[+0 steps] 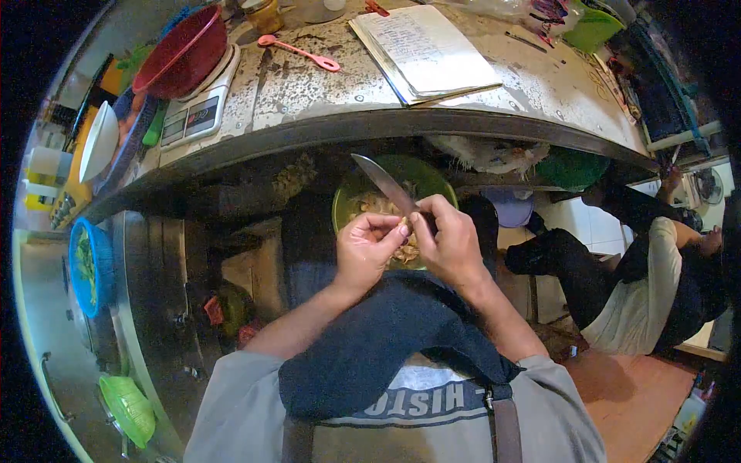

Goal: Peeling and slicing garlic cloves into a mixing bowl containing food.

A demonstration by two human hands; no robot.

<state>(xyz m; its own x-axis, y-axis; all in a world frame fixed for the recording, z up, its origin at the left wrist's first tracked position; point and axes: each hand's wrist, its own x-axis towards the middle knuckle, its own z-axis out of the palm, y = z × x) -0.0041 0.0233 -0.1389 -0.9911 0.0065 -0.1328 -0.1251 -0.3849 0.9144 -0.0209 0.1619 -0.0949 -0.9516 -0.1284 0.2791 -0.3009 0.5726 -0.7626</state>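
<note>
My right hand (448,243) grips a kitchen knife (385,180) by its handle, the blade pointing up and to the left. Between the thumb and fingers of my left hand (367,249) is a small pale piece of food (403,221), possibly a garlic clove; the right thumb is close beside it. Both hands are over a green plastic bowl (338,202) at my lap, partly hidden by them. Pale pieces and peel-like scraps (408,253) lie inside the bowl.
Ahead is a worn counter (312,92) with an open notebook (428,52), a pink spoon (298,52), a kitchen scale (194,118) and a red basin (185,58). At left are a blue basin of greens (95,269) and a green colander (128,408). Another person (631,283) sits at right.
</note>
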